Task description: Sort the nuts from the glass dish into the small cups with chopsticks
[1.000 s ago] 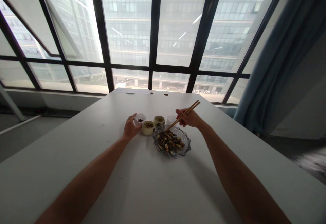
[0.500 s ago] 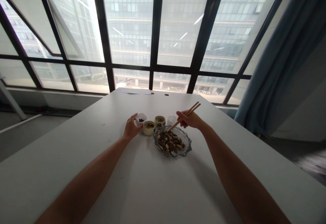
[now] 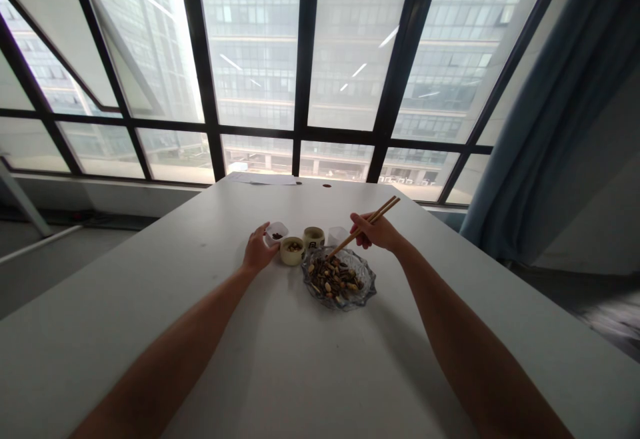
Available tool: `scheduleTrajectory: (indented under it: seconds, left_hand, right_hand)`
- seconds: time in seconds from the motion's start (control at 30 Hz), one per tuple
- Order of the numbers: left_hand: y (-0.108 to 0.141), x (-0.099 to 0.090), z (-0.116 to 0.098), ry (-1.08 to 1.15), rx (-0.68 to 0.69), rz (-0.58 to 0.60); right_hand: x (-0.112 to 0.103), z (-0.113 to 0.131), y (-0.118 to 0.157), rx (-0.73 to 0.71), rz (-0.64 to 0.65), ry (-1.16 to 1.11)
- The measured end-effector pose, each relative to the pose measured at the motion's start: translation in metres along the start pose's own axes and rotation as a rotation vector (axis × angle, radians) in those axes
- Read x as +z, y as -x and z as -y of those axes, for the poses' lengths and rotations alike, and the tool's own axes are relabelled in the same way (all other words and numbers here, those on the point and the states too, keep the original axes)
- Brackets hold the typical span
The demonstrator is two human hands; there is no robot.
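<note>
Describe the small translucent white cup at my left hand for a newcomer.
On the white table, look past the scalloped clear-glass bowl to the left hand. There sits the translucent white cup with dark pieces inside; unlike the round, opaque cream cup beside it, it is see-through.

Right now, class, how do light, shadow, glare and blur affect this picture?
Head view: windows washed out by daylight, with white streaks, probably reflected lamps; left forearm dark against the table; soft shadow beside the glass bowl; lower right edge smeared; curtain slanted, apparently by wide-angle stretch.
</note>
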State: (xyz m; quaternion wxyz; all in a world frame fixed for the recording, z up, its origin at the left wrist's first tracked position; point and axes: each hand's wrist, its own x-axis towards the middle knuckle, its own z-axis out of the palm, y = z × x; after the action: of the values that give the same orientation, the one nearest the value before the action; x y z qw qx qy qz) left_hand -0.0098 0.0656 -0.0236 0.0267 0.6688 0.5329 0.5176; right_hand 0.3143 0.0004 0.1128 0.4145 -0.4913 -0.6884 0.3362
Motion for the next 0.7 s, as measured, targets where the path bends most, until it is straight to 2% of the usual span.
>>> scheduleTrajectory:
  seconds: [0.43,0.7]
  left_hand:
    - [-0.0004,0.003,0.0051,0.068,0.008,-0.053]
    - [0.0015,-0.0008,-0.0009,0.052,-0.002,-0.036]
  right_hand:
    - [-0.0066,-0.0006,-0.0053,0.016,-0.11,-0.212]
    - [-0.0079,-0.0005,-0.0054,0.016,-0.155,-0.158]
